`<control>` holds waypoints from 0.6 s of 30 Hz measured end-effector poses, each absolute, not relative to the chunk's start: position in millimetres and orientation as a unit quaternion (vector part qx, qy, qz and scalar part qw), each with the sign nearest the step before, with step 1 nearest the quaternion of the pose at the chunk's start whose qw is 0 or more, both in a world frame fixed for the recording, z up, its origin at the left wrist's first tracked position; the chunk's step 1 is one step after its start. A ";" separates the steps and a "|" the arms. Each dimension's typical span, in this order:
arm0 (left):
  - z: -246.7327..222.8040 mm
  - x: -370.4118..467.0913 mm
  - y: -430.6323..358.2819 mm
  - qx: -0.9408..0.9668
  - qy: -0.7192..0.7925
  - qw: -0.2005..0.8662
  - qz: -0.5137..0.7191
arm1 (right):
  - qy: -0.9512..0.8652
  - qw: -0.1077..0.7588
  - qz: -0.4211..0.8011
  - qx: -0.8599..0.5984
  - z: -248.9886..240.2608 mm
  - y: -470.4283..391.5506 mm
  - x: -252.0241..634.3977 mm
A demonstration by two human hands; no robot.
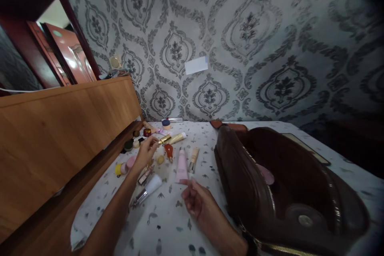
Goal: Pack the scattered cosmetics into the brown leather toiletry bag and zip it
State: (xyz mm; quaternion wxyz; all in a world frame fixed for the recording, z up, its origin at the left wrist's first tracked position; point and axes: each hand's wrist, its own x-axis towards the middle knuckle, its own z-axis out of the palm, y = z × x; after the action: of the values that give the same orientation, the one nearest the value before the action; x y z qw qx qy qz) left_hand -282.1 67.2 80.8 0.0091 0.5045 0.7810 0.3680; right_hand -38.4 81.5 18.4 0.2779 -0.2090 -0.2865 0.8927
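Note:
My left hand (146,153) reaches over the cluster of cosmetics, its fingertips pinched at the near end of a small gold tube (165,139). Just beyond that lies a pale yellow squeeze tube (177,138). My right hand (199,204) hovers palm sideways, index finger stretched out and the others loosely curled, with nothing held. Its fingertip is close to the bottom of a pink squeeze tube (182,166); whether they touch I cannot tell. A beige tube (193,159), an amber-red bottle (168,151) and a white-bristled makeup brush (150,188) lie around the hands.
A large brown bag (240,176) gapes unzipped on the right, a pinkish item (266,175) inside. Small jars, including a dark-lidded one (166,124), stand toward the wall. A wooden panel (75,124) borders the left. Patterned cloth (168,224) covers the surface.

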 end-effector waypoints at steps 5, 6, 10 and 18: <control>72.8 -240.9 65.3 0.607 0.580 0.252 0.481 | -0.223 0.278 0.909 -0.217 20.1 89.0 -37.9; 68.5 -234.2 65.8 0.608 0.557 0.283 0.491 | -0.220 0.271 0.912 -0.217 19.6 89.9 -38.0; 52.7 -218.4 66.0 0.581 0.558 0.280 0.522 | -0.224 0.258 0.911 -0.232 14.8 90.2 -39.5; 47.4 -206.4 52.0 0.563 0.546 0.287 0.550 | -0.279 0.243 0.899 -0.234 12.9 84.5 -40.9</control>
State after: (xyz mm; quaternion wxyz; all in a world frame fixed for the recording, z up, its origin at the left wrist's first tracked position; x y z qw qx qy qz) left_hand -206.4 52.0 47.4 0.2873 0.5627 0.5461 0.5501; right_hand -40.9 84.5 12.9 0.2428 -0.2337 -0.2793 0.8991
